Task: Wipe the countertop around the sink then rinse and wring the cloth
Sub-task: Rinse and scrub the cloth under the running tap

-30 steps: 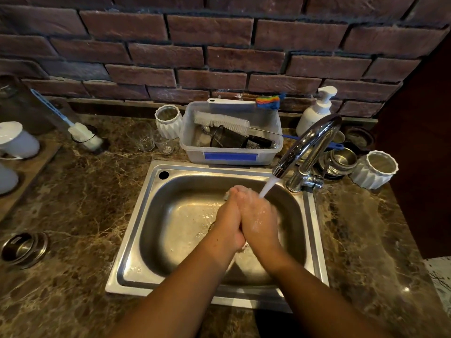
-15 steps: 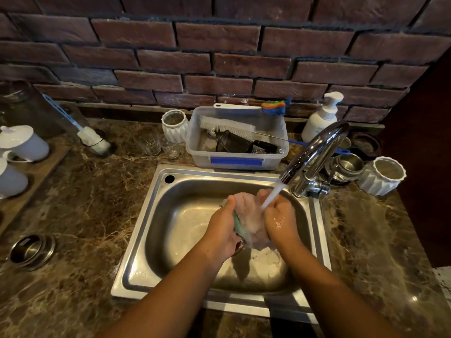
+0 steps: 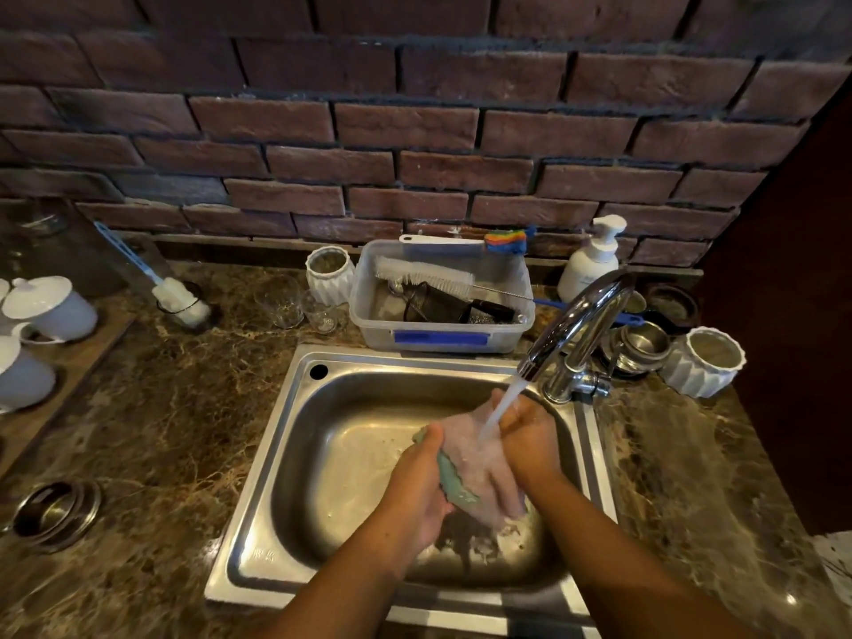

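Fingers (image 3: 431, 438) of both hands grip the cloth (image 3: 479, 463) under the faucet (image 3: 581, 325), plastic bin (image 3: 442, 334) behind.

The far side of the pale pink and green wet cloth (image 3: 479, 468) is covered by the left hand (image 3: 422, 495) and the right hand (image 3: 530, 442), so its full shape cannot be made out, and the fingertips of both hands are buried in its folds. The drain of the stainless steel sink (image 3: 295, 454) is concealed beneath the cloth and the forearms, and the sink's near rim is cut off by the bottom edge. The white lidded ceramic mugs (image 3: 46, 306) are cropped at the left edge. The contents of the clear plastic tub with a blue clip (image 3: 440, 339) are overlapped and too dark to be identified.
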`<state>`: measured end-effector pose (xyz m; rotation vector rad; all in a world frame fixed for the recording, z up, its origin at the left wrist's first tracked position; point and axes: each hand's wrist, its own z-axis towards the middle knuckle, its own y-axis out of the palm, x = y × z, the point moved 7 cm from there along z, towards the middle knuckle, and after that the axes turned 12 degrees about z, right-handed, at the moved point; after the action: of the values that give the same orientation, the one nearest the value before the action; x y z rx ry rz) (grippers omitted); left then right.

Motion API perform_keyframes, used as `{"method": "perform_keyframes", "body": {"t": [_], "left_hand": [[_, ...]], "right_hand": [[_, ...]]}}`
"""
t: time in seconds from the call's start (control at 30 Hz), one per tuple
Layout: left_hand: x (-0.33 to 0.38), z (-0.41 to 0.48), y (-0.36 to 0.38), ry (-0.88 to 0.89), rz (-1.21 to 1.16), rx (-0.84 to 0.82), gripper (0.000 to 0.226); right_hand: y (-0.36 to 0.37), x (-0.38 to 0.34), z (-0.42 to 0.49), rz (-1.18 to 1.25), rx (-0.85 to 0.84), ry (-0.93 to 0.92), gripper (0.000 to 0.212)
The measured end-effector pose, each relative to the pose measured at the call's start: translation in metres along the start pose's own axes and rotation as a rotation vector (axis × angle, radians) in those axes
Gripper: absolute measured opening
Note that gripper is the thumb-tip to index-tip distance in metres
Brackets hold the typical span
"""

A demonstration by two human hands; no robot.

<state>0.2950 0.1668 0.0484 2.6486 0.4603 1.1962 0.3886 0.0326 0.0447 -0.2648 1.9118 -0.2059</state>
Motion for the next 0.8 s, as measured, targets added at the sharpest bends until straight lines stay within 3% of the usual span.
{"method": "perform_keyframes", "body": {"t": [0.13, 0.23, 0.3, 0.33, 0.43, 0.57, 0.67, 0.8], "left_hand": [[0.014, 0.013, -0.006, -0.103, -0.072, 0.123, 0.046], [0.02, 0.017, 0.012, -0.113, -0.161, 0.067, 0.044], [0.017, 0.016, 0.028, -0.099, -0.161, 0.028, 0.044], [0.014, 0.016, 0.032, -0.08, -0.143, 0.03, 0.043], [0.011, 0.011, 0.028, -0.027, -0.114, 0.067, 0.037], [0.006, 0.005, 0.012, -0.031, 0.0, -0.009, 0.036], [0.017, 0.008, 0.001, -0.003, 0.075, 0.031, 0.042], [0.024, 0.017, -0.006, -0.024, -0.063, 0.13, 0.041]], "right_hand": [[-0.004, -0.018, -0.021, 0.166, 0.132, 0.01, 0.026], [0.037, -0.025, -0.042, -0.027, 0.058, -0.089, 0.034], [0.038, -0.021, -0.058, -0.136, 0.235, -0.023, 0.033], [0.032, -0.02, -0.054, -0.159, 0.294, -0.094, 0.038], [0.014, -0.024, -0.035, -0.108, 0.282, -0.153, 0.037], [-0.002, 0.005, 0.001, -0.198, 0.189, -0.025, 0.016], [-0.009, 0.002, 0.004, -0.033, 0.136, -0.077, 0.009], [0.008, -0.022, -0.015, 0.162, 0.119, -0.154, 0.029]]}}
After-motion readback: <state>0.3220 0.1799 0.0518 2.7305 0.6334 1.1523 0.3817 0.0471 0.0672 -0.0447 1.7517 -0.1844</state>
